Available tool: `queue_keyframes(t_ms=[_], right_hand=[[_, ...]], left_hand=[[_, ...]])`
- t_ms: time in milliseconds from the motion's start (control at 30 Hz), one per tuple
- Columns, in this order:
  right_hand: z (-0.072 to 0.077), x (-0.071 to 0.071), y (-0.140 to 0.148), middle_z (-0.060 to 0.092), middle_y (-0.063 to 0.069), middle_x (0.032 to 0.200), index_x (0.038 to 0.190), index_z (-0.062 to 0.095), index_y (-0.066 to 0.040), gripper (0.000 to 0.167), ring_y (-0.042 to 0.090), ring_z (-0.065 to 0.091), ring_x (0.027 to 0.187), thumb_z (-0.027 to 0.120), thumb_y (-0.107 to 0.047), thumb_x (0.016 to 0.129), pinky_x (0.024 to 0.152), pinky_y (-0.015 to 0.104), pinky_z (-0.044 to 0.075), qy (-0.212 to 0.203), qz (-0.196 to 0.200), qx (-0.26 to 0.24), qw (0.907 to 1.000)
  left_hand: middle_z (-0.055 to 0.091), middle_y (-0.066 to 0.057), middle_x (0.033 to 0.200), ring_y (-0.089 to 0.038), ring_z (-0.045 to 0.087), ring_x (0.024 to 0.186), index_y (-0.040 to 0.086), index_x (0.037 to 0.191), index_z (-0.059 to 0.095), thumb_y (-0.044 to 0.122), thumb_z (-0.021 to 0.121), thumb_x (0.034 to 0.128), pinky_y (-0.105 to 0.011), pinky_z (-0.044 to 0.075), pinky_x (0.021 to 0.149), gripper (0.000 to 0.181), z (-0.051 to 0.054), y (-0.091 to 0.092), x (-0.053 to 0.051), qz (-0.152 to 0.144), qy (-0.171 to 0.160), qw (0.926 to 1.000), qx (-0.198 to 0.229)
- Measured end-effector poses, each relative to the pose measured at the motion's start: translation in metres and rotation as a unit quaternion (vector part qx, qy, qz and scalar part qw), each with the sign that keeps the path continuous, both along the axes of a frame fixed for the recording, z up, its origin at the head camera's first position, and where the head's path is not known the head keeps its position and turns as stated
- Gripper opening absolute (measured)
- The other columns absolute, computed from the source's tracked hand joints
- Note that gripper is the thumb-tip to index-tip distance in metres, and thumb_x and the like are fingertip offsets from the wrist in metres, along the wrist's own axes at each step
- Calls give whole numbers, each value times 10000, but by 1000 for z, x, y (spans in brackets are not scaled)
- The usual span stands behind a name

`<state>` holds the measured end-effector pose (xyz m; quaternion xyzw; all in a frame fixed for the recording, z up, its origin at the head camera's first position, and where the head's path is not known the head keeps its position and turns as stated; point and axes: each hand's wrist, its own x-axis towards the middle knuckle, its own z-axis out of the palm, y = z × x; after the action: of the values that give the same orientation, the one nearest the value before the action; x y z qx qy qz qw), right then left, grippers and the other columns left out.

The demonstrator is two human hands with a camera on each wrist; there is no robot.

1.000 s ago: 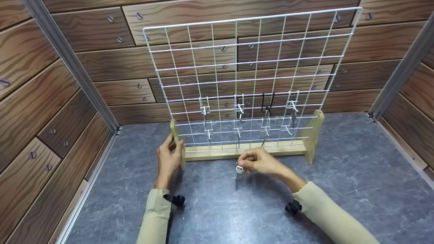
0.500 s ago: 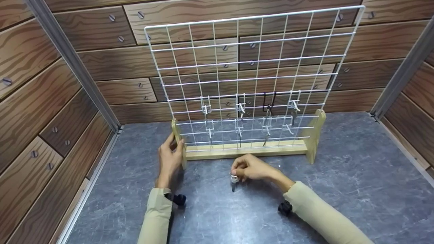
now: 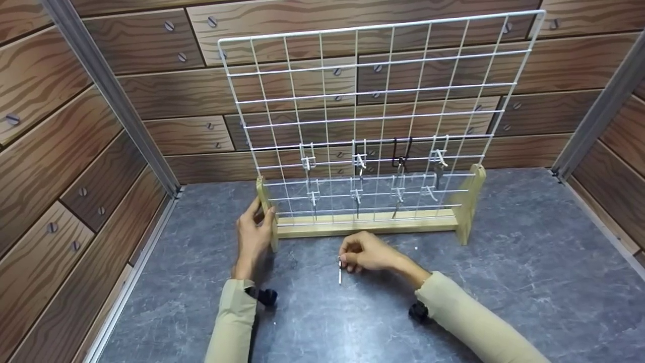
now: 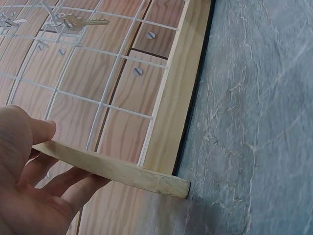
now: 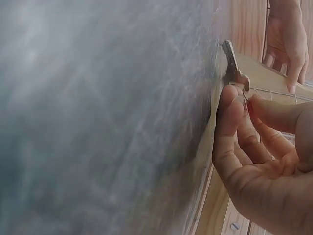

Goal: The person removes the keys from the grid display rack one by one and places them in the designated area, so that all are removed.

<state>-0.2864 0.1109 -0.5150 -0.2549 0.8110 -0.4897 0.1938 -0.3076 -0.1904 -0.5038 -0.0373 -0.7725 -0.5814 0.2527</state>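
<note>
My left hand (image 3: 252, 234) grips the left wooden upright (image 4: 117, 170) of a stand, thumb on one side and fingers on the other. That stand carries a white wire grid (image 3: 357, 28). In front of its wooden base bar (image 3: 322, 233), my right hand (image 3: 370, 252) pinches a small metal ring (image 5: 245, 93) between thumb and fingertips. From the ring hangs a silver key (image 5: 230, 58), seen edge-on in the head view, just above the table. Several white hooks (image 3: 308, 162) and one black hook (image 3: 401, 161) sit on the grid's lower rows, most with keys (image 4: 73, 22) hanging from them.
The grey marbled tabletop (image 3: 529, 262) spreads around the stand. Wood-patterned walls (image 3: 166, 101) close in the back and both sides, with metal rails (image 3: 116, 111) at the corners. The right upright (image 3: 469, 206) stands unheld.
My right hand has moved left and a little toward me with the key, drawing away from the base bar. The key has turned from flat to edge-on. My left hand stays on the upright.
</note>
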Motion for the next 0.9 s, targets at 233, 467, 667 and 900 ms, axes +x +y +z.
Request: queue_keyframes(t_ms=[233, 467, 667, 900], right_hand=[[1, 0, -3, 765, 167, 875, 952, 717, 31, 42, 218, 730, 707, 705, 12, 987, 608, 333, 654, 264, -47, 173, 9995], [3, 0, -5, 770, 143, 841, 920, 729, 15, 72, 217, 737, 687, 696, 38, 980, 606, 354, 664, 381, -179, 421, 9982], [6, 1, -4, 766, 142, 829, 921, 729, 10, 64, 195, 725, 674, 706, 38, 974, 608, 357, 662, 408, -306, 580, 9970], [7, 0, -2, 754, 134, 812, 912, 737, -10, 66, 173, 702, 656, 719, 28, 962, 619, 373, 658, 421, -410, 739, 9955]], left_hand=[[729, -295, 1264, -476, 731, 1142, -47, 1469, 600, 1, 709, 992, -530, 620, 994, 491, 0, 0, 0, 5, -49, 9999, 91], [684, -316, 1341, -489, 719, 1163, -68, 1472, 585, 12, 707, 1001, -563, 595, 1032, 492, 0, 0, 0, -46, 60, 9999, -126], [709, -312, 1296, -474, 730, 1149, -71, 1461, 595, 11, 704, 1001, -553, 597, 1034, 480, 1, -1, 1, -55, 74, 9999, -146], [726, -297, 1271, -467, 739, 1133, -57, 1452, 611, 16, 716, 994, -559, 603, 1022, 476, 1, -1, 0, 6, 69, 9999, -141]])
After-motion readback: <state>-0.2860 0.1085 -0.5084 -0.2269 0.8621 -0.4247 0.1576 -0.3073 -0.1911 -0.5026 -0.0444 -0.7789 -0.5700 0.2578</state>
